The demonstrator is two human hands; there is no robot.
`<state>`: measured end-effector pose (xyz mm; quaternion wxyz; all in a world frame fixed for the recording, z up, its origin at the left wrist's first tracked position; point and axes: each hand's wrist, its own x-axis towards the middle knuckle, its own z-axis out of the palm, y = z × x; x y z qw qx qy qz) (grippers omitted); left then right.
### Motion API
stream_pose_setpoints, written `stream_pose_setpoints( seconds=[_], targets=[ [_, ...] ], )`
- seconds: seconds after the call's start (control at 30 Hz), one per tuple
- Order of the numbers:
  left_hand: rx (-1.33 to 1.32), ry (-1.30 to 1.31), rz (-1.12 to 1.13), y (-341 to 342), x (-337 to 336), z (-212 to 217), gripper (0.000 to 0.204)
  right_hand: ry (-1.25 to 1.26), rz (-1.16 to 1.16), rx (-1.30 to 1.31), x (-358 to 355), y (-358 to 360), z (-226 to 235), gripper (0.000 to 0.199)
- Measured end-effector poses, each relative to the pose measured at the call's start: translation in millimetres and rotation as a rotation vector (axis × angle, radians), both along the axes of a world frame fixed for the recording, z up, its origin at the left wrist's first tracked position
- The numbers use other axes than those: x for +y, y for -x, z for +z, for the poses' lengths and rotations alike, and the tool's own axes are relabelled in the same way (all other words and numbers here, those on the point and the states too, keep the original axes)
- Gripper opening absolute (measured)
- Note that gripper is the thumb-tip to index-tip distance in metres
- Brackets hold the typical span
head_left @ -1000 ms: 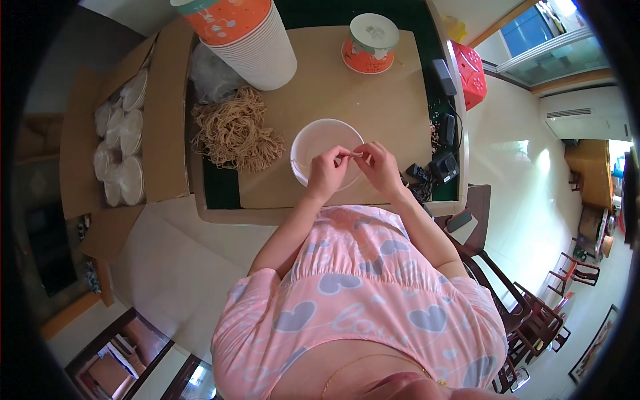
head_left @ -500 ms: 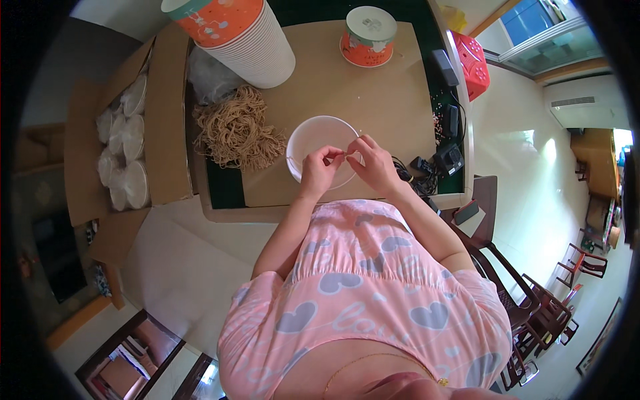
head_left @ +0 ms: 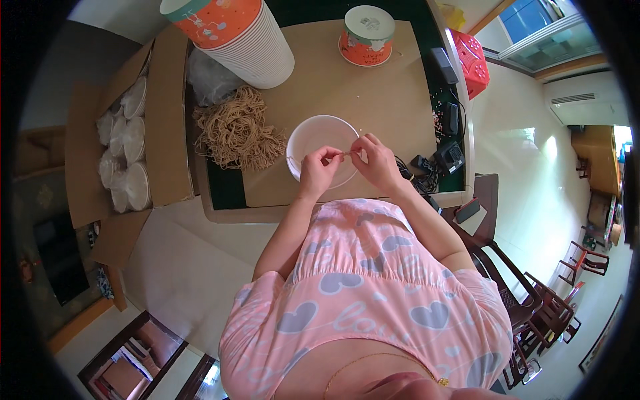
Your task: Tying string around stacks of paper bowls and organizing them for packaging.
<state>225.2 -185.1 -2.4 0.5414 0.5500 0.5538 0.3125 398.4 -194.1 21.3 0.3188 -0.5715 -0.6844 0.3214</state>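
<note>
1. Far left: open cardboard box (head_left: pixel 167 127) holding stacked white lids in clear wrap (head_left: pixel 123 153).
2. Next, on the tabletop (head_left: pixel 393 100): a loose heap of tan strings (head_left: pixel 237 133), and behind it a tall stack of orange-and-white paper cups (head_left: pixel 240 37).
3. Centre: white lid (head_left: pixel 313 140) lying flat near the front edge, both hands over it.
4. Left hand (head_left: pixel 319 170): grip pinched tight, thumb and forefinger on one end of a thin string (head_left: pixel 347 154).
5. Right hand (head_left: pixel 377 160): grip likewise pinched on the other end; the string runs taut between them, just above the lid.
6. Handling, as judged: string is light, limp, easily frayed; best held close to the ends. Lid looks thin, light, flexible; would slide if nudged.
7. Right: single lidded cup (head_left: pixel 367 35), then black cables and chargers (head_left: pixel 440 157), red basket (head_left: pixel 472 61).
</note>
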Motion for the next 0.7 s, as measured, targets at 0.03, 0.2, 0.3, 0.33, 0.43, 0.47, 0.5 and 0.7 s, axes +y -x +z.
stream_pose_setpoints(
  seconds=[0.03, 0.2, 0.3, 0.33, 0.43, 0.47, 0.5, 0.7],
  targets=[
    [0.0, 0.0, 0.0, 1, 0, -1, 0.011, 0.0, 0.0, 0.0, 0, 0, 0, 0.013],
    [-0.018, 0.012, 0.009, 3, 0, 0, 0.011, -0.021, 0.053, 0.022, -1, 2, -2, 0.014],
    [-0.049, 0.054, 0.05, 2, 1, 3, 0.011, 0.003, 0.059, 0.016, 0, 2, -9, 0.013],
    [-0.048, 0.054, 0.051, 2, 1, 2, 0.011, 0.002, 0.06, 0.016, 0, 2, -9, 0.013],
    [0.022, -0.019, 0.026, 3, 0, 2, 0.015, 0.009, 0.046, 0.039, 0, 3, -10, 0.011],
    [0.059, -0.041, 0.013, 2, 0, 5, 0.016, 0.012, 0.042, 0.046, 0, 3, -10, 0.011],
    [0.096, -0.064, 0.0, 2, 0, 8, 0.018, 0.015, 0.037, 0.052, 0, 3, -9, 0.012],
    [0.186, -0.156, -0.017, -5, -1, 19, 0.016, 0.003, 0.066, 0.034, 1, 2, -13, 0.012]
  ],
)
